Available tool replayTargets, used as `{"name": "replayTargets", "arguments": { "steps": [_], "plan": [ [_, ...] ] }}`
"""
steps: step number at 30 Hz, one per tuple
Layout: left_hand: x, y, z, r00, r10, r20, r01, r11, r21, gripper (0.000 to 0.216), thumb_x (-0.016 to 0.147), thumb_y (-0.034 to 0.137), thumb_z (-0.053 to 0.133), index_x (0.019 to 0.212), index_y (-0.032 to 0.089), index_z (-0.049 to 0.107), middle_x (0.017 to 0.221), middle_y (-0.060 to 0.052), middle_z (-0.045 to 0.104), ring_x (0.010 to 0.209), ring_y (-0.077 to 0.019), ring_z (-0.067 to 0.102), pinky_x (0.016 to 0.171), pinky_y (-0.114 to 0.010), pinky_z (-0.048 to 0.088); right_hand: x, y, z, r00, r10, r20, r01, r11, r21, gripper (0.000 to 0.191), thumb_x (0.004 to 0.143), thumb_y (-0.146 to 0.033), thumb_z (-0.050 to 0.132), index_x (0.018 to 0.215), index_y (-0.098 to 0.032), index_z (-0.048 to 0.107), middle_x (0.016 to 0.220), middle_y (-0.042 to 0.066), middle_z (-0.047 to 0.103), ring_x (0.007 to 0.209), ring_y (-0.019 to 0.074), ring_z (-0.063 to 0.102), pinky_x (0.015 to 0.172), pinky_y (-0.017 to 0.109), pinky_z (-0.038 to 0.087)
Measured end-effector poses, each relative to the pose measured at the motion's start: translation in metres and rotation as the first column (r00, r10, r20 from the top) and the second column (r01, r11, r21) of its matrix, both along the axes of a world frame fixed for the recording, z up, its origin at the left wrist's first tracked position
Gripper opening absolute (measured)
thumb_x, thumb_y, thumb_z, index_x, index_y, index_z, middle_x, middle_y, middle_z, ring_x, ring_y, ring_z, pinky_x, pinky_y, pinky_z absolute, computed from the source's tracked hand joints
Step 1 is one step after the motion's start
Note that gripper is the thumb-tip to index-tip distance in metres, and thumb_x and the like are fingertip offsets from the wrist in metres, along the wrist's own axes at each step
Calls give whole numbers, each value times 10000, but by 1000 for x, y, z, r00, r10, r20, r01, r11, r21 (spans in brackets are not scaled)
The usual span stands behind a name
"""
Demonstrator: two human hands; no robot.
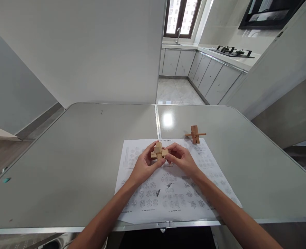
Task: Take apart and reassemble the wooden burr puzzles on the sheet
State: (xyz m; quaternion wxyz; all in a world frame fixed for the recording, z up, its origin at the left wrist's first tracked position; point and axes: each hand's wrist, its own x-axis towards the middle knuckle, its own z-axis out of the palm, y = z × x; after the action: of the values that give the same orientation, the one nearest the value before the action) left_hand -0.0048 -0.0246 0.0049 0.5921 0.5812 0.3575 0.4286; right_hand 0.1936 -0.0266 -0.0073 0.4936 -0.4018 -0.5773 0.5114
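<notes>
A light wooden interlocking puzzle (pixel 158 150) made of several short blocks is held between my hands, just above a printed sheet (pixel 165 200). My left hand (pixel 148 162) is closed round its left and lower sides, thumb pressed along the near face. From the right, the thumb and fingers of my right hand (pixel 180 157) pinch a block on the puzzle's right side. The sheet shows rows of small line drawings of puzzle shapes and has two small torn spots near its middle. Some of the puzzle's blocks are hidden behind my fingers.
A reddish-brown wooden cross-shaped puzzle (pixel 195 134) stands at the sheet's far right corner. The grey-green table (pixel 65 166) has a metal seam and rim. A small teal bit (pixel 6 180) lies at the left edge. Beyond are walls and a kitchen with a stove (pixel 232 52).
</notes>
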Motion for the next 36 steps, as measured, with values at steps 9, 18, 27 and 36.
{"name": "replayTargets", "arguments": {
  "steps": [9,18,27,36],
  "plan": [
    [1,-1,-2,993,110,-45,-106,991,84,709,857,297,841,1499,314,541,1402,-107,689,1283,-283,677,1111,-496,550,0,4,3,996,-76,-38,77,997,14,425,901,-596,754,1154,-273,644,993,29,595,860,194,615,770,336,562],
    [0,-1,-1,979,187,-85,-174,974,147,692,856,368,848,1476,309,546,1368,-106,709,1248,-283,699,1088,-489,576,-6,1,5,998,-5,55,5,1000,11,346,969,-587,676,977,-241,661,948,37,652,841,202,628,776,341,554],
    [0,-1,3,983,173,-61,-162,975,154,695,858,337,852,1477,311,538,1379,-97,704,1277,-278,685,1129,-486,551,-8,-1,7,996,-59,65,52,994,97,289,968,-517,686,887,-251,608,856,14,600,790,193,589,726,341,533],
    [-2,-4,-5,950,229,-214,-121,897,424,593,937,375,788,1479,329,550,1380,-80,701,1235,-278,707,1067,-458,591,-10,1,2,997,82,5,-82,996,18,659,866,-512,819,1411,-310,506,1335,112,606,1264,290,602,1069,496,524]
  ]
}}
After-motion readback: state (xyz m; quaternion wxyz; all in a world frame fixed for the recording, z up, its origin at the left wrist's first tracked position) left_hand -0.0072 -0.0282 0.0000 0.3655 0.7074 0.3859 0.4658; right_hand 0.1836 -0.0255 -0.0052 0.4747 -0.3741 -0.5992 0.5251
